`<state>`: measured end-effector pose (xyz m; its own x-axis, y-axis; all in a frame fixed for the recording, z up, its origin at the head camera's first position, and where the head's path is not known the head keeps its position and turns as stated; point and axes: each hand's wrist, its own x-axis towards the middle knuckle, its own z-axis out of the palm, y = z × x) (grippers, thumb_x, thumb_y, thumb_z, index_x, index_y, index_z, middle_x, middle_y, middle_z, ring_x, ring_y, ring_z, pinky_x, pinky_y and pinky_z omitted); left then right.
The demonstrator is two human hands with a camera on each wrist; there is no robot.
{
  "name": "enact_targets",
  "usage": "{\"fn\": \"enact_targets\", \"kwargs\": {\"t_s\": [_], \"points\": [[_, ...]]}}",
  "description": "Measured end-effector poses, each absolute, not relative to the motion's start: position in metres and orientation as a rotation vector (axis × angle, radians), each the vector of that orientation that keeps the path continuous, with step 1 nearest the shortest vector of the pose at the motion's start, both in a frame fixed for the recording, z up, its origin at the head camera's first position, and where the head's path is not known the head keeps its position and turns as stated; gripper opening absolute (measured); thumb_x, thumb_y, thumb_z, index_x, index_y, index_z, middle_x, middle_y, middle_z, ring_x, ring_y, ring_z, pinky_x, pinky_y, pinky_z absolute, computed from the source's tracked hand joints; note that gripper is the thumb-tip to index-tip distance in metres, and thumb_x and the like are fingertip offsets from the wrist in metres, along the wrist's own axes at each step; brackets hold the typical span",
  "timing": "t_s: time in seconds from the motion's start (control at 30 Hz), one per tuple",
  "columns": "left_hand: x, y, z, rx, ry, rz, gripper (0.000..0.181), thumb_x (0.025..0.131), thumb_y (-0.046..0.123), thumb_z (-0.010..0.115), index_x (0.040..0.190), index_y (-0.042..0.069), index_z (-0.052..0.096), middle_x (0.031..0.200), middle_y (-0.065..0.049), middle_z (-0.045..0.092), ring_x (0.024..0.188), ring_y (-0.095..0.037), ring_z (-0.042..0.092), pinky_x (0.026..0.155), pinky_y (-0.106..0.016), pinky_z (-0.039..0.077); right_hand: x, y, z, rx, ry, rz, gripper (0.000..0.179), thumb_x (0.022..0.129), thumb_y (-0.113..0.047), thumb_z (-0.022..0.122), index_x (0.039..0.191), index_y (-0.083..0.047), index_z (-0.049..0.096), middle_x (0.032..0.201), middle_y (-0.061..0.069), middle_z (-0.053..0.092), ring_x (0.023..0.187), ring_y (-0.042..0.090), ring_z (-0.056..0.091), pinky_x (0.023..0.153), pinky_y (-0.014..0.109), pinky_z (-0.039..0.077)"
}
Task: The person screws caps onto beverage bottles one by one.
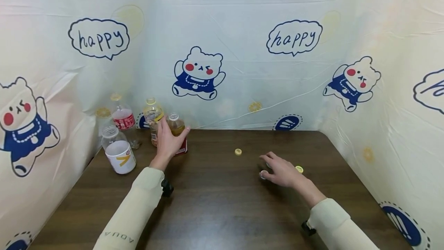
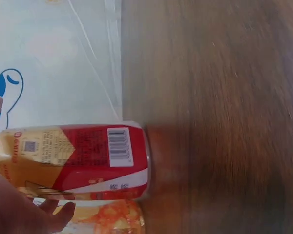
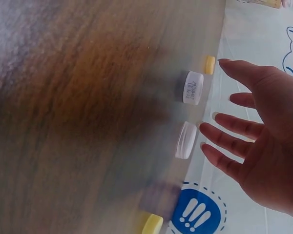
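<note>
Pale sleeves (image 1: 128, 211) lie nearest. At 4 o'clock in the head view, the right hand (image 1: 282, 171) holds nothing; its fingers are spread, with two white caps (image 3: 193, 87) near their tips, at 9 o'clock from the palm. Farther, at 8 o'clock, the left hand (image 1: 169, 140) is nearer to the red-and-yellow bottle (image 2: 73, 163), which stands upright at 1 o'clock from that palm, between thumb and wide-set fingers; whether they touch it, I cannot tell.

Head view: bright, diffuse light; pale sheen on the bench (image 1: 222, 215) — soft shadow beneath the right hand (image 1: 282, 172). Wrist views: dimmer, hazy, fine detail softened — glare upper left in the right's.
</note>
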<state>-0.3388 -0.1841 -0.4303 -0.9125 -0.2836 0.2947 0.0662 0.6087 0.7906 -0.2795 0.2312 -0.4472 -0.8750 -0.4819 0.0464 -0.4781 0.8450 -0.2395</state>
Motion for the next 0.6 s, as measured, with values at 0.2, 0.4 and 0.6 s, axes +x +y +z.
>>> {"fn": "enact_targets", "kwargs": {"t_s": [0.2, 0.4, 0.6], "points": [[-0.3464, -0.1845, -0.4363, 0.195, -2.404, -1.268, 0.092, 0.093, 0.056, 0.068, 0.161, 0.015, 0.022, 0.159, -0.017, 0.034, 0.146, -0.038, 0.033, 0.116, -0.064, 0.03, -0.2794, 0.2286, -0.446, -0.753, 2.968, -0.402, 0.059, 0.095, -0.033, 0.074, 0.143, -0.007, 0.055, 0.128, 0.01, 0.058, 0.105, 0.024, 0.063, 0.086, 0.05, 0.055], [-0.3472, -0.1848, -0.4371, 0.183, -2.366, -1.28, 0.083, 0.096, 0.058, 0.062, 0.158, 0.014, 0.028, 0.158, -0.016, 0.039, 0.145, -0.038, 0.037, 0.116, -0.063, 0.031, -0.2818, 0.2277, -0.4475, -0.672, 2.924, -0.405, 0.059, 0.094, -0.033, 0.075, 0.144, -0.008, 0.055, 0.133, 0.011, 0.057, 0.116, 0.029, 0.061, 0.097, 0.055, 0.051], [-0.3491, -0.1835, -0.4385, 0.167, -2.361, -1.268, 0.079, 0.097, 0.058, 0.059, 0.156, 0.014, 0.032, 0.157, -0.016, 0.041, 0.145, -0.038, 0.038, 0.117, -0.06, 0.03, -0.2833, 0.2289, -0.4527, -0.666, 2.903, -0.428, 0.054, 0.094, -0.029, 0.076, 0.14, -0.006, 0.059, 0.129, 0.011, 0.059, 0.111, 0.027, 0.061, 0.097, 0.054, 0.052]]}}
